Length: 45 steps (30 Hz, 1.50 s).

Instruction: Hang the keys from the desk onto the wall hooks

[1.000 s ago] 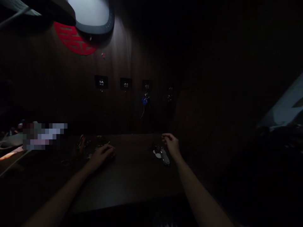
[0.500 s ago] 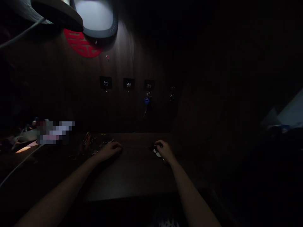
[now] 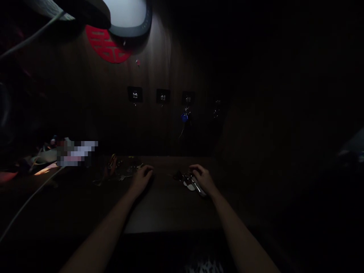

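The room is very dark. My right hand lies curled over a bunch of keys with a white fob and a long silver key fob on a dark wooden table. My left hand rests on the tabletop with its fingers curled, just right of a scatter of small keys and metal keyrings. The dim light hides whether either hand holds anything.
Small black-plated wall hooks line the dark wood wall, and a key with a blue tag hangs from one. Above are a lit lamp and a red paper cut-out. A pale cable runs along the left.
My right hand has come down from beyond the keys onto them. My left hand has shifted slightly right, and the whole view has slid as my head turned.
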Motion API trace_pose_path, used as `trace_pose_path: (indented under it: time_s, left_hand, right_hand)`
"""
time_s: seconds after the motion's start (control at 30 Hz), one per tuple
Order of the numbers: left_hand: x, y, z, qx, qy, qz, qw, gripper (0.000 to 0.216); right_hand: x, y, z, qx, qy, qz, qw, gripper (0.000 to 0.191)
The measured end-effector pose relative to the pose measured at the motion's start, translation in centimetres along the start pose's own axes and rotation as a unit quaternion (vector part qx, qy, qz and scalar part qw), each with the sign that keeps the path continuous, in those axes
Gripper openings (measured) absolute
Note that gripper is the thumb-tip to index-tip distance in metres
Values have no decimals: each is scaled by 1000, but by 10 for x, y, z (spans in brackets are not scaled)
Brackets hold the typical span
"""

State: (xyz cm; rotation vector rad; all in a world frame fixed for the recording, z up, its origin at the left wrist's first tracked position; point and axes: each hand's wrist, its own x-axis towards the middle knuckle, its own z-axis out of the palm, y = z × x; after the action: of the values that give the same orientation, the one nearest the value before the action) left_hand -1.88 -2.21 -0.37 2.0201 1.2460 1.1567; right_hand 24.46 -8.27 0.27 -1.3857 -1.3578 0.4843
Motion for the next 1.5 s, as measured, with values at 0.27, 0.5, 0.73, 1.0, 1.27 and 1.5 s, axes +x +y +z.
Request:
trace_pose_path:
  time_s: [0.27, 0.5, 0.73, 1.0, 1.27, 1.5]
  left_hand:
    - [-1, 0, 0, 4, -6, 9, 1000, 21]
    - [1, -3, 1, 14, -12, 10, 1000, 21]
    - [2, -3, 2, 24, -17, 0, 1000, 22]
    - [1, 2, 2, 14, -24, 18, 999, 21]
    - [-2, 6, 2, 10, -48, 45, 998, 21]
    - [-7, 11, 3, 19, -59, 130, 990, 22]
  right_hand:
    - [-7, 0, -3, -128, -36, -65, 989, 30]
    - [2, 26, -22, -193, 40, -81, 977, 28]
    - [4, 17, -26, -282, 54, -134, 948, 21]
    - [-13, -32, 4, -349, -60, -129, 926, 18]
    - [-14, -32, 25, -401, -135, -120, 898, 17]
    - [-7, -34, 66, -364, -184, -177, 896, 12]
